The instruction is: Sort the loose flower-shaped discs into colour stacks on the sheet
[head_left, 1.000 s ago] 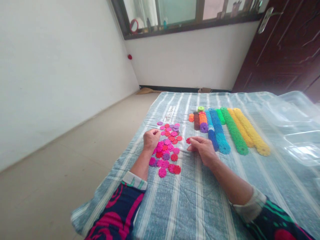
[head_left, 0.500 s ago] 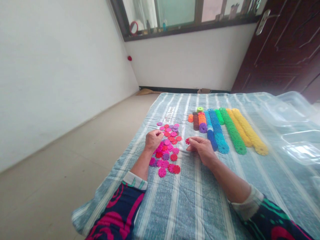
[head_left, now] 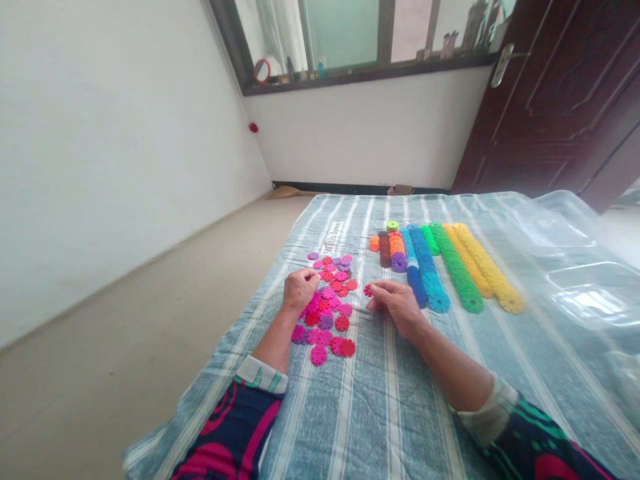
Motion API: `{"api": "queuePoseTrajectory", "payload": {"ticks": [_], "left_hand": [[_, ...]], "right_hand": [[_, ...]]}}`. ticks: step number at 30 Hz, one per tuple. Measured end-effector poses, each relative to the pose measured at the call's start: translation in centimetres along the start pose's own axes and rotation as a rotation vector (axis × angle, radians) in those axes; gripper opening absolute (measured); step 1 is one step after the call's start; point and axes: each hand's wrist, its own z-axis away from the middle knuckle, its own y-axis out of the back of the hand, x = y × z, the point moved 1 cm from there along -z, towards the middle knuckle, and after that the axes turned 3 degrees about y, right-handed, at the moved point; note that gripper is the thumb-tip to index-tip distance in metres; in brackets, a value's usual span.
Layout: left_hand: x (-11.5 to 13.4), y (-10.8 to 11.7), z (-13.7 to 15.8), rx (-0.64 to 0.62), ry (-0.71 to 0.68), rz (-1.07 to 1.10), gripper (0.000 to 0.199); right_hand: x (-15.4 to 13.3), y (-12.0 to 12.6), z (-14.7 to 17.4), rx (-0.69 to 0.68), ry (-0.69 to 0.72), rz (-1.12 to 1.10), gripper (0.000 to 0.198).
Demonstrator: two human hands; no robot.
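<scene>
My right hand (head_left: 400, 305) pinches a red notched disc (head_left: 369, 290) between thumb and fingertips, just right of a loose spread of discs. My left hand (head_left: 299, 291) is closed in a pinch over the left side of that spread; what lies between its fingertips I cannot make out. The loose pink, red and purple discs (head_left: 342, 323) lie flat and overlapping on the striped cloth (head_left: 370, 400). Beyond my right hand, discs stacked in lying rows form a blue row (head_left: 424, 252), a green row (head_left: 456, 270) and a yellow row (head_left: 487, 267), with shorter orange, brown and purple ones beside them.
Clear plastic containers (head_left: 595, 270) stand at the right side of the cloth. A white wall (head_left: 125, 133) rises on the left beyond the tiled floor (head_left: 125, 320). A window (head_left: 345, 33) and a dark red door (head_left: 545, 100) are at the back.
The camera view has shifted slightly, so the cloth and discs appear a little lower and further left. Both hands keep their pinches, and the red disc stays in my right hand.
</scene>
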Motion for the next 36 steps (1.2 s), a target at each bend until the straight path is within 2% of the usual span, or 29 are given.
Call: {"api": "queuePoseTrajectory", "payload": {"ticks": [5,19,28,36], "left_hand": [[-0.1,0.0,-0.1,-0.003,-0.013,0.008,0.022],[-0.1,0.0,-0.1,-0.011,-0.012,0.037,0.019],[0.2,0.1,0.1,-0.111,-0.014,0.047,0.016],[1.8,-0.2,0.7,-0.168,-0.172,-0.197,0.021]], "right_hand": [[0.0,0.0,0.0,0.006,-0.044,-0.023,0.042],[-0.2,0.2,0.1,-0.009,-0.056,-0.019,0.04],[-0.5,0.1,0.2,0.001,-0.067,-0.055,0.044],[-0.5,0.1,0.3,-0.008,-0.099,-0.106,0.046]]}}
